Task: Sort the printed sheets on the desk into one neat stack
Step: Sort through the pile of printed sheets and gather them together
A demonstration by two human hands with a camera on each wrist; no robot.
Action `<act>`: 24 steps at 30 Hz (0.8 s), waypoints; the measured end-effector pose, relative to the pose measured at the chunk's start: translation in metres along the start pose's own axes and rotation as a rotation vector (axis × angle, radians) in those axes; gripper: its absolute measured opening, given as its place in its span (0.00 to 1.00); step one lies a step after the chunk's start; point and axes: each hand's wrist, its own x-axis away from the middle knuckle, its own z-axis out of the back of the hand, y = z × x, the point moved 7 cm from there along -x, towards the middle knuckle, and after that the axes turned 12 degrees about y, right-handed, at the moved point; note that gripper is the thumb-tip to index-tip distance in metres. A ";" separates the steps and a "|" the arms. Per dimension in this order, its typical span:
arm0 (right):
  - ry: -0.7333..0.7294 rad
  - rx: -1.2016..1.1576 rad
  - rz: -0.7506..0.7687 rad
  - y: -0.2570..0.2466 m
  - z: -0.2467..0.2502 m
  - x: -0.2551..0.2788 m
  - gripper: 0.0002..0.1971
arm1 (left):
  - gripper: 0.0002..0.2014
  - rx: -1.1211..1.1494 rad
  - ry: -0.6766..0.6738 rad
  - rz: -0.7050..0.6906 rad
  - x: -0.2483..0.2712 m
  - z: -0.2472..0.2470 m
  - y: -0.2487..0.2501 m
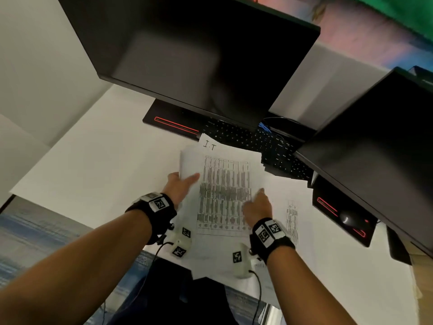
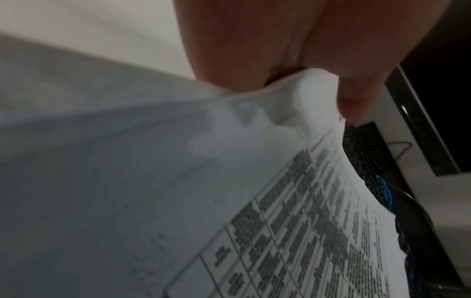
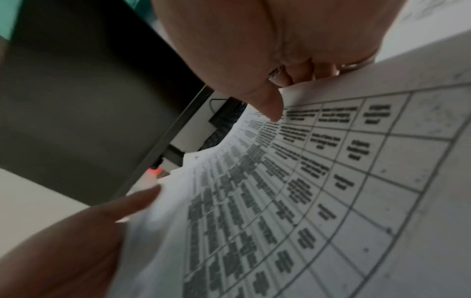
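A printed sheet with a dense table [image 1: 225, 195] is held above the white desk [image 1: 98, 174] by both hands. My left hand [image 1: 185, 181] pinches its left edge, and in the left wrist view the paper [image 2: 313, 90] crumples between thumb and fingers. My right hand [image 1: 259, 195] grips the right edge; the right wrist view has the thumb lying on the table print [image 3: 318, 181] and the fingers curled beneath. A sheet with handwritten "I.T" [image 1: 210, 145] pokes out behind the top one. Another printed sheet [image 1: 293, 216] lies flat on the desk to the right.
A large dark monitor [image 1: 199, 55] stands right behind the sheets, a second monitor [image 1: 379, 148] at the right. A black keyboard [image 1: 257, 139] lies between them. A mouse [image 1: 349, 219] sits on the right monitor's base. The desk's front edge runs under my wrists.
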 end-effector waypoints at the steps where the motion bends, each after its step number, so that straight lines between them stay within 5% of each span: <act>1: -0.007 -0.020 -0.001 0.001 -0.004 0.005 0.37 | 0.42 -0.096 -0.005 -0.041 0.008 -0.001 0.002; 5: 0.018 -0.072 0.030 0.009 0.003 0.005 0.43 | 0.18 -0.205 0.083 -0.232 0.031 0.009 0.022; 11: -0.036 -0.657 -0.049 0.002 0.049 0.009 0.63 | 0.16 0.000 -0.059 -0.464 0.083 0.041 0.084; 18: 0.096 -0.930 0.329 -0.065 0.140 0.045 0.17 | 0.12 0.230 -0.133 -0.689 0.136 0.071 0.165; 24: 0.148 -1.004 0.476 -0.065 0.141 0.055 0.22 | 0.17 0.112 -0.142 -1.001 0.153 0.057 0.170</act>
